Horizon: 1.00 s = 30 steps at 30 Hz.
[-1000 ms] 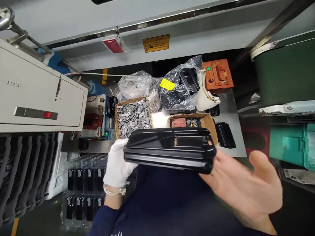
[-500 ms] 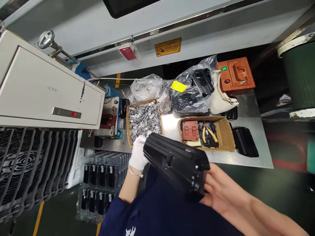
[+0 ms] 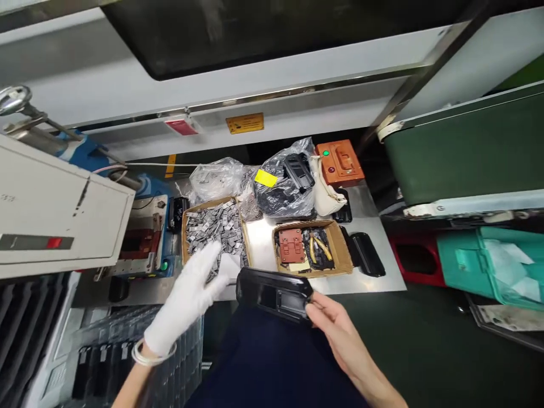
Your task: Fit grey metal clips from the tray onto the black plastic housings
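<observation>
My right hand (image 3: 335, 328), bare, grips the end of a black glossy plastic casing (image 3: 274, 293) near the front edge of the steel sheet. My left hand (image 3: 185, 300), in a white glove with a bangle at the wrist, is apart from the casing and holds nothing. Its spread fingers reach over the front corner of a cardboard tray of grey metal clips (image 3: 212, 232). I cannot tell whether the fingertips touch the clips.
A second cardboard tray (image 3: 340, 243) holds a red-brown block and yellow-handled pliers. Behind stand plastic bags, an orange fixture and a white bag. Black casings lie at right. A grey cabinet juts in at left, above a clear rack of black parts.
My left hand has let go of the casing and moved left over the clip tray. My right hand has lowered the casing, and the view has pulled back from the table.
</observation>
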Motion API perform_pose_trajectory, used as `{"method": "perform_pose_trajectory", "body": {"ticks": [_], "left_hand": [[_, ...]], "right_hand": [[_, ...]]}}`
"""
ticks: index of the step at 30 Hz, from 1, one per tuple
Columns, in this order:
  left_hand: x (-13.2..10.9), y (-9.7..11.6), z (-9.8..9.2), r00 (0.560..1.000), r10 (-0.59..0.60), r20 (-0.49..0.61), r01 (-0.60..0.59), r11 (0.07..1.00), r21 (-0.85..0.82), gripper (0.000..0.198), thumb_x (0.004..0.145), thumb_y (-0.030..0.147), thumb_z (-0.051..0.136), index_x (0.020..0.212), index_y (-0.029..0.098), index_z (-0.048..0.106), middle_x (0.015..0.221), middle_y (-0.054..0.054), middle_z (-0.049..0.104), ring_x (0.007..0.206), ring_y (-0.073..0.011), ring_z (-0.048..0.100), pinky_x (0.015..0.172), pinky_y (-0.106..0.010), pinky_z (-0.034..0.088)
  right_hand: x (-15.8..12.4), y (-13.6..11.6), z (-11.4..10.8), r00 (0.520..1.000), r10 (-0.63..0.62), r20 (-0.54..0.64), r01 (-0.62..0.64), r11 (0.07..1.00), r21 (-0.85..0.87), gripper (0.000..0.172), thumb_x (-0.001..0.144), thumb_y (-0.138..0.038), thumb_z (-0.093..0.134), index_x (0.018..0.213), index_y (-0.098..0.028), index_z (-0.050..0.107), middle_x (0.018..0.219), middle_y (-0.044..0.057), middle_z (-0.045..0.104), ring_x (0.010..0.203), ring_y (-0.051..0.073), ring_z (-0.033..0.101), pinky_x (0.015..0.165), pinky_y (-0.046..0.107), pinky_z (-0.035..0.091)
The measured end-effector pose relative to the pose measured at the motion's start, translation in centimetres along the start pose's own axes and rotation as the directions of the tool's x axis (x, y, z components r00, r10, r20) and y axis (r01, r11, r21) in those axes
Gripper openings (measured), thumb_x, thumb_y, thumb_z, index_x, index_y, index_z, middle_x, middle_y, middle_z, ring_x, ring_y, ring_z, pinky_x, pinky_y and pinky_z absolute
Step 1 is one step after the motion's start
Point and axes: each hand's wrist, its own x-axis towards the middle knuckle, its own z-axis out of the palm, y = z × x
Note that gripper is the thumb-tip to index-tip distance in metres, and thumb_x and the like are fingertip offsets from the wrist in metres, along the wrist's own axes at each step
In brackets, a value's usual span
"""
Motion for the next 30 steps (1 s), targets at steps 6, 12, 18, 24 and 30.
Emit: {"method": "perform_pose_trajectory", "body": {"ticks": [6,12,18,24,30], "left_hand": [[1.6,-1.0,8.9,0.709,0.358,0.608,-0.687,0.155,0.71,0.147,0.07,0.028,0.094,0.168,0.008,-0.014,0.152,-0.04,0.051,0.143,-0.0572,0.05,0.111,-0.085,0.042],[3.9,-1.3,10.9,0.714,0.413,0.566,-0.665,0.146,0.732,0.072,0.091,0.035,0.065,0.152,0.01,0.035,0.127,-0.027,0.07,0.119,-0.0423,0.071,0.116,-0.074,0.043],[3.0,-2.2,9.6,0.998,-0.027,-0.048,0.043,0.924,0.379,0.085,0.069,0.056,0.09,0.138,0.016,0.061,0.134,-0.022,0.068,0.125,-0.0473,0.065,0.116,-0.071,0.046],[-0.8,-1.2,12.0,0.994,-0.102,0.038,0.1,0.72,-0.687,0.079,0.077,0.1,0.051,0.122,0.04,0.077,0.135,0.001,0.075,0.136,-0.0338,0.064,0.11,-0.04,0.058],[-1.2,-0.1,13.9,0.997,-0.024,0.076,0.077,0.545,-0.835,0.115,0.051,0.109,0.06,0.128,0.026,0.074,0.143,-0.014,0.067,0.135,-0.0497,0.061,0.104,-0.055,0.059]], "right_hand": [[-0.5,-0.8,-1.1,0.999,0.012,0.048,-0.008,0.997,-0.078,0.051,0.095,-0.071,0.072,0.101,-0.02,0.079,0.088,0.005,0.068,0.084,0.022,0.059,0.077,0.031,0.046],[0.6,-0.1,-5.7,0.996,0.026,0.084,-0.006,0.973,-0.23,0.066,0.097,-0.081,0.058,0.12,-0.023,0.079,0.103,0.008,0.073,0.097,0.027,0.068,0.087,0.038,0.057],[12.0,3.7,-13.4,0.973,-0.023,-0.231,-0.106,0.841,-0.531,0.061,0.098,-0.057,0.071,0.139,-0.012,0.063,0.15,0.02,0.055,0.146,0.038,0.045,0.128,0.061,0.028],[18.3,7.8,-14.8,0.842,0.057,-0.537,-0.445,0.637,-0.63,0.052,0.101,-0.036,0.075,0.146,-0.019,0.056,0.159,0.017,0.043,0.15,0.042,0.035,0.124,0.072,0.028],[20.1,9.6,-14.0,0.756,0.123,-0.642,-0.611,0.484,-0.626,0.07,0.1,-0.029,0.072,0.161,-0.019,0.039,0.168,0.017,0.027,0.154,0.044,0.025,0.125,0.068,0.026]]}}
